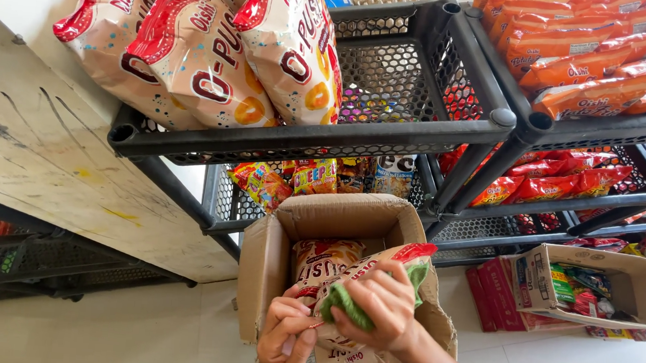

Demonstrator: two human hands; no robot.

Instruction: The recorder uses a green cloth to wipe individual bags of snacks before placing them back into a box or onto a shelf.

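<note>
The right hand [381,301] clamps a green knitted cloth [363,304] against a puffy cream-and-red snack bag [348,356]. Beside it the left hand [287,340] pinches the bag's edge, possibly around something thin. Both hover over the open brown cardboard box [335,217]; a steady two-handed hold suits the slippery film. Above stand black mesh shelves [388,133].

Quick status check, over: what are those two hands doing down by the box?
Right hand grips a green cloth against a snack bag. Left hand pinches the bag's lower part. Bag sits over the open cardboard box. Nothing blocking.
</note>
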